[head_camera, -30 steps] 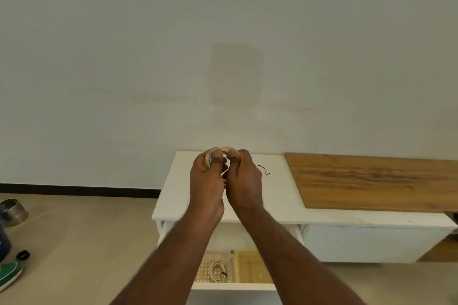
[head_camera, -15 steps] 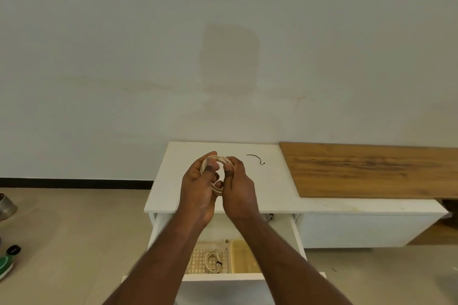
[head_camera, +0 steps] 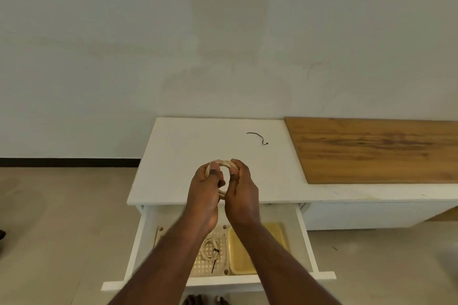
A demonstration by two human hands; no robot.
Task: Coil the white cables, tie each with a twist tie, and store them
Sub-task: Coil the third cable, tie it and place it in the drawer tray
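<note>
Both sets of fingers are curled round a small white cable coil (head_camera: 224,164), the left hand (head_camera: 203,189) gripping one side with its thumb across the loops and the right hand (head_camera: 241,193) pinching the other. They hold it up just above the near edge of the white cabinet top (head_camera: 173,156). It looks like the coiling step is finishing and the tying comes next: a dark twist tie (head_camera: 257,136) lies loose farther back on the top, apart from the hands. One hand would have to keep the loops pinched while the other reaches for it. Below, the open drawer (head_camera: 303,235) holds a perforated tray (head_camera: 220,255) with a tied cable (head_camera: 209,247) already stored, beside a yellow tray (head_camera: 247,252).
</note>
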